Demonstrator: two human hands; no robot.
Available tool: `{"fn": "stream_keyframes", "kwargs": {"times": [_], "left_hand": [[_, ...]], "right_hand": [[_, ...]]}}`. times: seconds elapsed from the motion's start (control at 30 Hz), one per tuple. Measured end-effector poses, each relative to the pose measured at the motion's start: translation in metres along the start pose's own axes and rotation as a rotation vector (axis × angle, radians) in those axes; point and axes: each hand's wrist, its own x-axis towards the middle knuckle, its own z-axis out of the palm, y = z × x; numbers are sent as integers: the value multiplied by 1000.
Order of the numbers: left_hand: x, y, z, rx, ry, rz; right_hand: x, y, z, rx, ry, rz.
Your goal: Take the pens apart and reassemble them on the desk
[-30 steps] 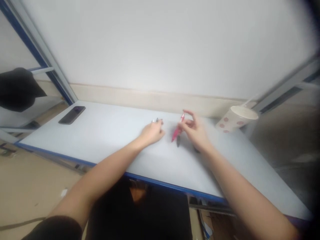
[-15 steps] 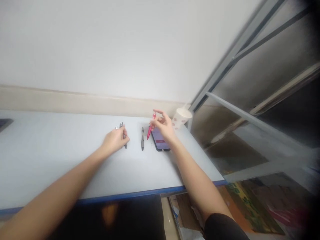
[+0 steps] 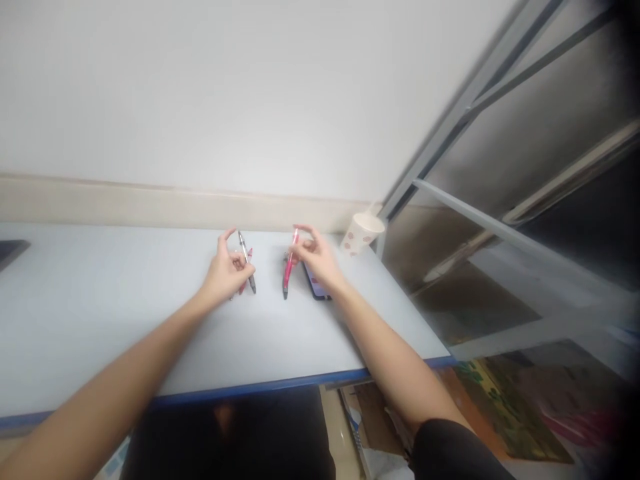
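Between the thumb and fingers of my left hand (image 3: 225,275) is a grey and silver pen (image 3: 247,260), held tilted above the table. A red pen (image 3: 243,287) lies behind it, mostly covered by my fingers. My right hand (image 3: 316,259) pinches a pink pen (image 3: 290,267) near its middle, index finger stretched toward its upper end. Under the pink pen lies another pen, largely hidden, with only its dark grey end (image 3: 285,293) showing. A phone (image 3: 314,285) with a lit screen rests partly beneath my right hand.
A white paper cup (image 3: 363,233) with reddish spots stands by the wall at the table's right end. A dark flat object (image 3: 11,252) lies at the far left. The table's blue front edge (image 3: 260,387) runs before me, and a metal frame (image 3: 425,170) rises at right.
My left hand has lifted the grey pen, uncovering part of a red pen below. My right hand has carried the pink pen left, over the pen lying beside the phone.
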Motion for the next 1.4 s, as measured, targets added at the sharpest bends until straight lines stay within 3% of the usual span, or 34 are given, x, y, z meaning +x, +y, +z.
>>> {"fn": "stream_keyframes", "kwargs": {"times": [0.1,0.23,0.5,0.7,0.83,1.03,1.23,1.4], "left_hand": [[-2,6,-1,-107,-67,-59],[-1,11,-1,-138,-125,-92],[1,6,0,-206,-129,-98],[2,-3,-5,-300,-18,-53],[0,0,-6,-336,-25,-40],[1,3,-7,-334,-17,-61],[5,1,-8,-345,8,-82],[2,4,-7,-323,2,-111]], "right_hand": [[-7,6,19,-60,-136,34],[-10,6,28,-118,-167,28],[-13,3,23,-176,-170,14],[-15,-7,15,-206,-240,25],[-14,-4,12,-253,-215,0],[-8,8,11,-479,-148,-74],[-1,25,13,-733,-203,-202],[6,29,9,-1015,-260,-173]]}}
